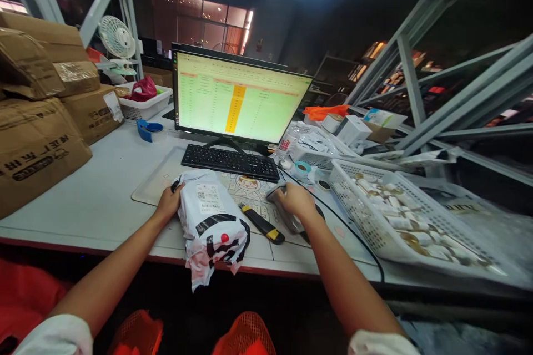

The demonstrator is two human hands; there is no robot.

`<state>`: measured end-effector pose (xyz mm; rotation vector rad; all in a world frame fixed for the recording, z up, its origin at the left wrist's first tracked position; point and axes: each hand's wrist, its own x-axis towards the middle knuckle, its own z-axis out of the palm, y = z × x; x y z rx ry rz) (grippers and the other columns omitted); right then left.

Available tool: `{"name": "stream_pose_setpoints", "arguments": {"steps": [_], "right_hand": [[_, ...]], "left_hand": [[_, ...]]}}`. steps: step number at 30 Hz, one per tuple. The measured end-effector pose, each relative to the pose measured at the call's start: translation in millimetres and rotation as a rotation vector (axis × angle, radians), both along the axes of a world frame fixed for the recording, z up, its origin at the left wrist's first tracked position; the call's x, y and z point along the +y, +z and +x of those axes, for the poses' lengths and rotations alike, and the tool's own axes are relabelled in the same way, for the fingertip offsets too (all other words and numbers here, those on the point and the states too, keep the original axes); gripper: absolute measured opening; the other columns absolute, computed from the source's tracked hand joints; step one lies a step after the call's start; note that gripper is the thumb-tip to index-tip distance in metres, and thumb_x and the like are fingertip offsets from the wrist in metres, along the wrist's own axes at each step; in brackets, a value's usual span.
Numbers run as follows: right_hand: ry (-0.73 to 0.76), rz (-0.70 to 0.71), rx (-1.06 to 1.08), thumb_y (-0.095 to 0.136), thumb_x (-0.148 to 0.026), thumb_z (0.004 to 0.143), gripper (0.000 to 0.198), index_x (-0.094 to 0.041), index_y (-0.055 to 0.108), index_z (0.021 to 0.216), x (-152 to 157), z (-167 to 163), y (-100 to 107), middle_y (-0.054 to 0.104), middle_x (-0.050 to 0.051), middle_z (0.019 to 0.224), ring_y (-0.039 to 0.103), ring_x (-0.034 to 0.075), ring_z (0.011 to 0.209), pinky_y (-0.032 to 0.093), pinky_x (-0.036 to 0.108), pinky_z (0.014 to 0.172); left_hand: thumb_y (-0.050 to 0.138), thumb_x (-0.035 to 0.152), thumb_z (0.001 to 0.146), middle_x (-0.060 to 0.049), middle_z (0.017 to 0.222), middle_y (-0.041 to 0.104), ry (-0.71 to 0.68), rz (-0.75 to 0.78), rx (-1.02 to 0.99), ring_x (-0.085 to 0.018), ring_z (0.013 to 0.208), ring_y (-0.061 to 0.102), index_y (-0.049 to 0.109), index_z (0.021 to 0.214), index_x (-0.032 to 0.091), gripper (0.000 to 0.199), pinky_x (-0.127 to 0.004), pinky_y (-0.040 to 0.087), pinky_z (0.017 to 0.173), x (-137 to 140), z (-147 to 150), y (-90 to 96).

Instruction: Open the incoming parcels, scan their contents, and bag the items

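On the desk [112, 177] lies a white plastic mailer parcel [195, 188] with a printed label, black markings and a red dot. Its crumpled near end hangs over the front edge. My left hand [169, 202] grips the parcel's left side, fingers partly hidden; a small dark item shows at the fingers. To the right, my right hand [296, 199] is closed around a smooth grey object [287, 216] with a dark part, mostly covered by the hand, so its kind is unclear. Between parcel and right hand rests a black-and-yellow utility knife [262, 223] on the patterned desk mat [152, 186].
Behind stand a keyboard [231, 162] and a monitor [239, 100] showing a spreadsheet. Cardboard boxes [37, 144] fill the left; a blue tape dispenser [147, 130] sits nearby. At right, a white basket [358, 211] holds many small white rolls. A black cable [350, 227] crosses the desk.
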<state>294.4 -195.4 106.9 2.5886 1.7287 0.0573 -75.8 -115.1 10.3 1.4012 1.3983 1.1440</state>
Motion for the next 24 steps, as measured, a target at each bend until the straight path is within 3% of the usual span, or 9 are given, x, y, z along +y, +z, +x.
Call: {"name": "stream_pose_setpoints", "arguments": {"steps": [2,5,9,14,21,24], "right_hand": [[0.063,0.048,0.011,0.038,-0.036,0.105,0.044,-0.012,0.059,0.135,30,3,8,0.066,0.021,0.131,0.061,0.032,0.125,0.046,0.038,0.098],[0.173,0.042,0.06,0.045,-0.024,0.102,0.033,-0.019,0.062,0.13,75,2,5,0.068,0.012,0.13,0.061,0.023,0.123,0.045,0.03,0.1],[0.22,-0.013,0.094,0.056,-0.031,0.102,0.024,-0.016,0.066,0.118,111,-3,-13,0.069,0.01,0.118,0.064,0.023,0.112,0.051,0.038,0.097],[0.21,-0.047,0.094,0.064,-0.039,0.1,0.029,-0.015,0.067,0.116,125,1,-22,0.068,0.009,0.118,0.066,0.023,0.108,0.055,0.045,0.096],[0.207,0.014,0.145,0.062,-0.039,0.101,0.031,-0.016,0.064,0.122,124,-10,-17,0.065,0.01,0.124,0.063,0.025,0.114,0.052,0.048,0.1],[0.226,0.021,0.223,0.065,-0.037,0.099,0.027,-0.015,0.066,0.115,120,-22,-9,0.066,0.009,0.12,0.064,0.024,0.111,0.053,0.047,0.099]], "left_hand": [[0.052,0.072,0.071,-0.017,0.091,0.077,-0.006,-0.002,0.012,-0.039,0.101,0.069,0.07,0.079,0.015,0.06,-0.048,0.051,0.094,0,-1,1.3],[0.053,0.071,0.071,-0.017,0.09,0.077,-0.008,0.001,0.023,-0.039,0.102,0.069,0.07,0.079,0.015,0.059,-0.048,0.052,0.094,-2,-2,4.0],[0.053,0.071,0.071,-0.017,0.091,0.078,0.003,0.01,0.02,-0.039,0.101,0.069,0.072,0.082,0.014,0.06,-0.048,0.052,0.093,-3,-2,6.2],[0.055,0.071,0.071,-0.016,0.09,0.078,0.009,0.024,-0.004,-0.039,0.101,0.07,0.072,0.082,0.015,0.06,-0.046,0.053,0.093,0,-1,3.7],[0.053,0.073,0.073,-0.016,0.086,0.077,-0.004,0.024,-0.025,-0.039,0.098,0.07,0.072,0.085,0.014,0.064,-0.048,0.052,0.094,1,0,-2.7],[0.054,0.073,0.072,-0.016,0.084,0.076,-0.006,0.028,-0.025,-0.04,0.101,0.07,0.072,0.081,0.014,0.062,-0.049,0.051,0.097,2,-1,-2.8]]}}
